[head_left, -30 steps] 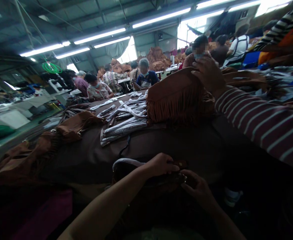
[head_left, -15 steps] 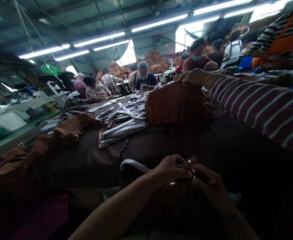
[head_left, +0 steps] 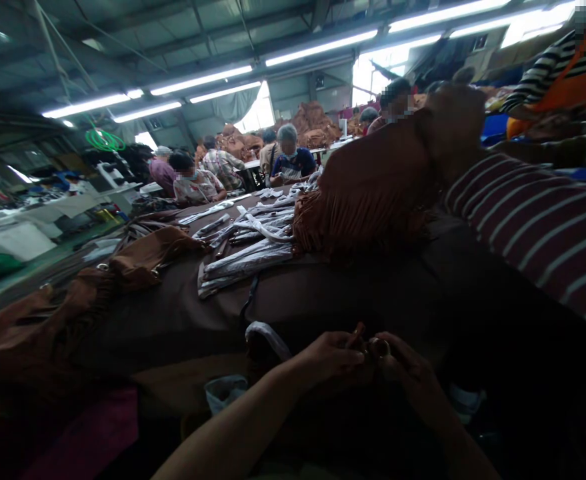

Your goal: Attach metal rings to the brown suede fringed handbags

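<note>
Dim wkshop (head_left: 297,87), dark tbl (head_left: 323,293); L grip (head_left: 325,358) holds strap (head_left: 357,335), R grip (head_left: 413,370) ring (head_left: 380,345) (prob. metal).

Beyond both hands (head_left: 333,356) (head_left: 409,361), bare dark counter (head_left: 337,291) leaves passage. Farther on, wrapped straps (head_left: 255,257) and a fringed brown bag (head_left: 367,177) block the way; a co-worker's striped sleeve (head_left: 527,230) bars the far right, a wrapped handle (head_left: 269,337) the near left.

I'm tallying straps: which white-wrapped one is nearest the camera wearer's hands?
The curved white-wrapped strap, just left of the left hand. It's set apart; the other white-wrapped straps lie bunched farther off on the dark brown table.
</note>
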The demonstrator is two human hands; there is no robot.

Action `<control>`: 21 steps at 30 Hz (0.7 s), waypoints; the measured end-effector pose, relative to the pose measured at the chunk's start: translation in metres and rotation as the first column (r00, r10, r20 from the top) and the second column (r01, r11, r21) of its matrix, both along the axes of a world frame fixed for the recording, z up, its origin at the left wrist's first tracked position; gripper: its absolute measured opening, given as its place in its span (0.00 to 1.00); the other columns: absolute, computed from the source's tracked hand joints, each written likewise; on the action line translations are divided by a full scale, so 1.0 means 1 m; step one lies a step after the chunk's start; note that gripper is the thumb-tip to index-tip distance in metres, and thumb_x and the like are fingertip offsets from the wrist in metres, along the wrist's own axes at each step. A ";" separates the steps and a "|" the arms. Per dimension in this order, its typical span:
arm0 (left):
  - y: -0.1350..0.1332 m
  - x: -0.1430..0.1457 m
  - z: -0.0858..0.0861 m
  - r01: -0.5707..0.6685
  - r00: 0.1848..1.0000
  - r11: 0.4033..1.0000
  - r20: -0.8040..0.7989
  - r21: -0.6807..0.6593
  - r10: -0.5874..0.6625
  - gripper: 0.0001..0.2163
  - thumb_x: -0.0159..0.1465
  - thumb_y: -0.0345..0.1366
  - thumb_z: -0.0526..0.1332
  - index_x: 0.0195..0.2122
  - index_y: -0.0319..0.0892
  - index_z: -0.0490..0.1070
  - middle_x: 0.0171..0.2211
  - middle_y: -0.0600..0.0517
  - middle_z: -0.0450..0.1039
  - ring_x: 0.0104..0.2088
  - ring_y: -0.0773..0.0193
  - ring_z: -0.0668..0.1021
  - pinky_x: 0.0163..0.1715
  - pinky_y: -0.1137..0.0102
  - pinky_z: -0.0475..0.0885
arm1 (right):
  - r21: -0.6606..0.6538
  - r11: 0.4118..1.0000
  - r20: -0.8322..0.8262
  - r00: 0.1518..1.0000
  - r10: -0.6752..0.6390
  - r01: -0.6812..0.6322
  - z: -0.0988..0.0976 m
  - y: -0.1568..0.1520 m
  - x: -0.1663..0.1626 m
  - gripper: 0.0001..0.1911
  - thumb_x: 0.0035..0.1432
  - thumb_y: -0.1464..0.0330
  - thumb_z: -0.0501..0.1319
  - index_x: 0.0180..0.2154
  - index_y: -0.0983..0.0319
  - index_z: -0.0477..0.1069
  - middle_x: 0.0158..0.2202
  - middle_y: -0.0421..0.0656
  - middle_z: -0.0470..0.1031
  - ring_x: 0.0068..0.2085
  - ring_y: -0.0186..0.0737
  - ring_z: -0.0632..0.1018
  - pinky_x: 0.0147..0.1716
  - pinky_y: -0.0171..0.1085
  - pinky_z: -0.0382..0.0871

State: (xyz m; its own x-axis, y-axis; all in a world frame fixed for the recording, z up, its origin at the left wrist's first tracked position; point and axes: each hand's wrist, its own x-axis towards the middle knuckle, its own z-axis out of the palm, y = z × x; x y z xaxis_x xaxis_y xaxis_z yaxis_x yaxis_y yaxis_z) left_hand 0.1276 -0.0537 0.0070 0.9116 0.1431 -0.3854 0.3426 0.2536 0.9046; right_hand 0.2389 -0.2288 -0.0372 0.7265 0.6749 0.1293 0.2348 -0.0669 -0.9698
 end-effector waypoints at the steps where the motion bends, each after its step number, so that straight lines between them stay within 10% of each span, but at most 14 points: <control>1: 0.000 0.001 -0.001 0.021 1.000 1.000 -0.002 0.015 -0.021 0.22 0.50 0.43 0.68 0.43 0.35 0.72 0.23 0.58 0.65 0.21 0.74 0.64 0.23 0.75 0.57 | -0.008 1.000 -0.020 1.000 0.005 -0.005 0.001 0.000 0.000 0.22 0.55 0.54 0.62 0.47 0.59 0.74 0.48 0.49 0.77 0.49 0.51 0.77 0.47 0.43 0.73; 10: -0.007 0.000 0.005 0.206 0.977 0.978 0.066 -0.030 -0.203 0.22 0.52 0.38 0.67 0.48 0.38 0.72 0.29 0.55 0.68 0.24 0.74 0.65 0.26 0.75 0.58 | 0.010 0.988 -0.231 0.961 0.150 -0.151 0.001 -0.011 0.005 0.22 0.51 0.58 0.67 0.47 0.59 0.73 0.48 0.49 0.77 0.50 0.53 0.76 0.49 0.46 0.72; 21: -0.002 0.000 0.000 0.195 0.981 0.971 -0.038 0.135 -0.192 0.26 0.50 0.39 0.67 0.51 0.40 0.71 0.32 0.54 0.69 0.26 0.71 0.67 0.27 0.74 0.61 | -0.091 0.982 0.046 0.984 0.172 -0.168 0.004 -0.004 -0.001 0.16 0.56 0.58 0.60 0.45 0.55 0.74 0.48 0.45 0.73 0.48 0.48 0.75 0.46 0.40 0.71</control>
